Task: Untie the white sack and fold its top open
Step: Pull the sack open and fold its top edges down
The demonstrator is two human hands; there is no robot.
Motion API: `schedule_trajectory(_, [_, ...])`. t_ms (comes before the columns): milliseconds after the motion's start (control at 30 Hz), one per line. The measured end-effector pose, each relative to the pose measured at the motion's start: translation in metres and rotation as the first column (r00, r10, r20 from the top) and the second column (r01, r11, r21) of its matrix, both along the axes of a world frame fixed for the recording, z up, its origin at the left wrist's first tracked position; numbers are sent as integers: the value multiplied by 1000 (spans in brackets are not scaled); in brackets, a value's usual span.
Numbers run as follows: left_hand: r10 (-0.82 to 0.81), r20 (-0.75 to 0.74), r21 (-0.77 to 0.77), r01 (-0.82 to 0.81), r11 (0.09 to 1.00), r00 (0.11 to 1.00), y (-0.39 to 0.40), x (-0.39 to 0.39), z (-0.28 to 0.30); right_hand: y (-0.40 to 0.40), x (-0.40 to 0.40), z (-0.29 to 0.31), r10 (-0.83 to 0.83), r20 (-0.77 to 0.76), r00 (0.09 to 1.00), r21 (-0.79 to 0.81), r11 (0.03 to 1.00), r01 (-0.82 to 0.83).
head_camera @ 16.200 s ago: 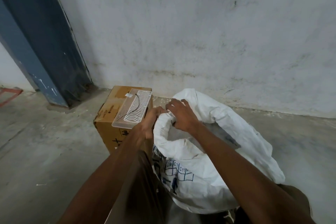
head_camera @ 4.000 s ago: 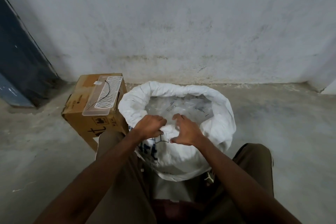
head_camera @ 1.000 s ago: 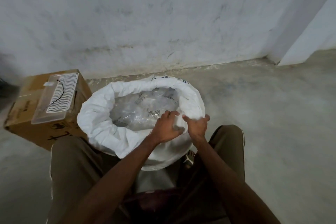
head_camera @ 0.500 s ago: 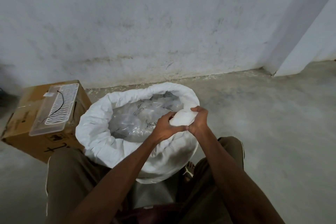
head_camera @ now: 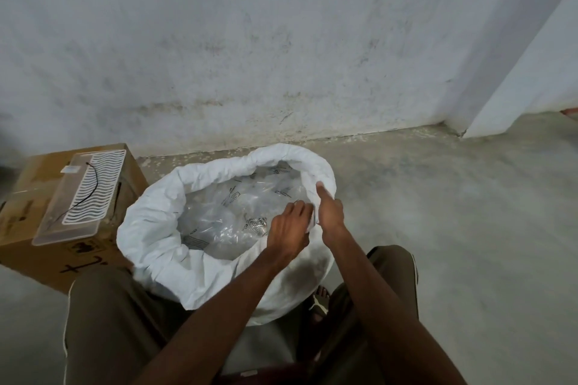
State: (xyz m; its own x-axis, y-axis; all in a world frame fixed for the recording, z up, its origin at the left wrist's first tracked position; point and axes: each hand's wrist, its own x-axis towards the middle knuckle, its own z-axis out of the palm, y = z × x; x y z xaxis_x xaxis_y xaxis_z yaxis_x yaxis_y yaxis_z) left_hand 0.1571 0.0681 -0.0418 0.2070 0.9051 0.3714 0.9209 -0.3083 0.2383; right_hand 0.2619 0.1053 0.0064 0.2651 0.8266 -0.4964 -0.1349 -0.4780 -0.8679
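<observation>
The white sack [head_camera: 150, 237] stands on the floor between my knees, its mouth wide open and its top rolled down into a thick rim all around. Clear plastic packets [head_camera: 231, 216] fill the inside. My left hand [head_camera: 289, 230] reaches over the near right part of the rim, fingers curled on the fold from inside. My right hand [head_camera: 328, 211] grips the same stretch of rim from outside, thumb pointing up along the cloth. Both hands meet at the right side of the sack.
A cardboard box [head_camera: 37, 247] sits left of the sack, touching it, with a clear plastic tray [head_camera: 81, 194] lying on top. A stained white wall [head_camera: 281, 40] runs close behind. Bare concrete floor [head_camera: 469, 212] spreads to the right. My sandalled foot [head_camera: 320, 297] shows under the sack.
Both hands have lowered the bunched piece of rim and moved farther along the right side of the sack. The rim there now lies flatter.
</observation>
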Motion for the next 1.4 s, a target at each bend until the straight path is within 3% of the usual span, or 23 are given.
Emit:
schedule_trajectory(67, [-54, -42, 48, 56, 997, 998, -4, 7, -6, 6, -2, 0, -56, 12, 998, -2, 998, 56])
schedule_trajectory(100, [-64, 17, 24, 63, 998, 998, -5, 8, -9, 8, 0, 1, -85, -1, 996, -27, 996, 85])
schedule_trajectory(167, [-71, 294, -138, 116, 984, 953, -6, 2, -4, 16, 6, 2, -84, -37, 996, -81, 993, 81])
schedule_trajectory(200, [-53, 487, -229, 186, 955, 872, -6, -3, -2, 18, 9, 3, -47, -61, 997, -88, 995, 42])
schedule_trajectory(267, [47, 790, -320, 346, 882, 612, -4, -14, 6, 28, 15, -2, 57, -111, 992, -78, 995, -66])
schedule_trajectory(333, [181, 893, -334, 337, 880, 413, 5, -22, 11, 32, 19, -4, 143, -130, 981, -87, 984, -155])
schedule_trajectory(367, [201, 890, -324, 258, 910, 410, 13, -26, 12, 31, 23, -4, 153, -134, 979, -116, 979, -169])
schedule_trajectory(400, [173, 856, -279, 154, 948, 488, 22, -30, 13, 32, 28, -10, 169, -147, 975, -152, 970, -191])
schedule_trajectory(467, [66, 660, -127, 25, 992, 749, 45, -39, 13, 43, 41, -29, 204, -123, 971, -175, 959, -223])
schedule_trajectory(533, [-62, 373, -1, 68, 998, 926, 70, -44, 20, 55, 50, -47, 224, -27, 974, -200, 954, -224])
schedule_trajectory(600, [-176, 97, 53, 172, 984, 980, 95, -41, 29, 59, 48, -40, 257, 140, 956, -126, 962, -240])
schedule_trajectory(667, [-246, -112, 20, 249, 968, 963, 116, -30, 36, 46, 38, -11, 240, 359, 902, -98, 971, -219])
schedule_trajectory(767, [-319, -291, -74, 311, 948, 902, 146, -16, 37, 43, 39, -14, 149, 413, 898, 21, 985, -174])
schedule_trajectory(833, [-379, -318, -80, 373, 924, 869, 162, -14, 34, 44, 46, -24, 126, 377, 918, 67, 984, -163])
schedule_trajectory(900, [-470, -243, -127, 452, 883, 849, 175, -18, 32, 45, 61, -33, 153, 332, 931, 89, 977, -192])
schedule_trajectory(1000, [-553, -34, -385, 500, 776, 832, 181, -21, 41, 51, 85, -47, 310, 288, 906, -17, 948, -318])
schedule_trajectory(1100, [-486, 25, -562, 414, 716, 874, 190, -20, 46, 48, 89, -49, 389, 214, 896, -130, 920, -369])
schedule_trajectory(1267, [-212, -69, -564, 137, 814, 975, 196, -5, 59, 46, 58, -36, 233, 467, 853, 66, 953, -296])
schedule_trajectory(1400, [-127, -96, -657, 33, 753, 987, 204, 3, 54, 39, 36, -23, 226, 697, 681, 104, 907, -408])
